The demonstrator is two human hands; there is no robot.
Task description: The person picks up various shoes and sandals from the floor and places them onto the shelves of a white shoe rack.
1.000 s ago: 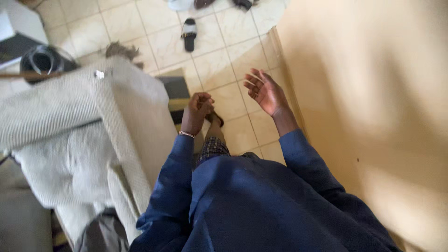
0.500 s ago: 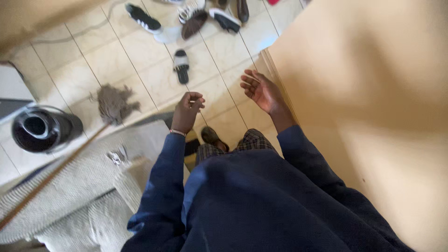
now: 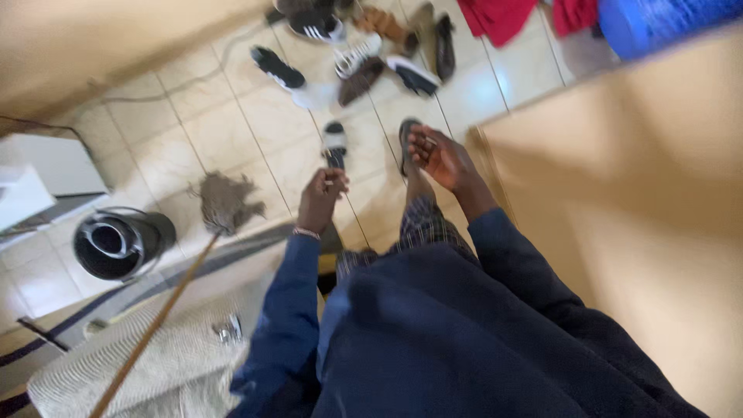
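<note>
Your left hand (image 3: 322,200) is loosely curled, with the fingertips drawn together as if pinching something very small; what it is, I cannot tell, because the picture is blurred there. Your right hand (image 3: 444,158) is spread open with the palm up and grasps nothing. Both sleeves are dark blue, and a thin bracelet (image 3: 306,232) sits on your left wrist.

Just beyond your left hand a black and white slide sandal (image 3: 334,145) lies alone on the tiled floor (image 3: 255,124). Beside your right hand your own foot in a dark sandal (image 3: 407,145) is on the tiles. Farther ahead of both hands there is a heap of shoes (image 3: 364,54), mixed and overlapping, so single pairs are hard to separate.

To the left of your left hand stands a round black bucket (image 3: 118,244); its inside looks dark and I cannot say if something is in it. Between the bucket and your left hand a mop head (image 3: 223,203) rests on the floor, and its wooden handle (image 3: 155,325) runs down across a beige woven cover (image 3: 147,371), where a small shiny thing (image 3: 228,330) lies, too blurred to name.

At the top edge, red cloth (image 3: 499,17) and a blue object (image 3: 658,19) are cut off. To the right of your right hand a plain beige wall (image 3: 642,193) fills the view.
</note>
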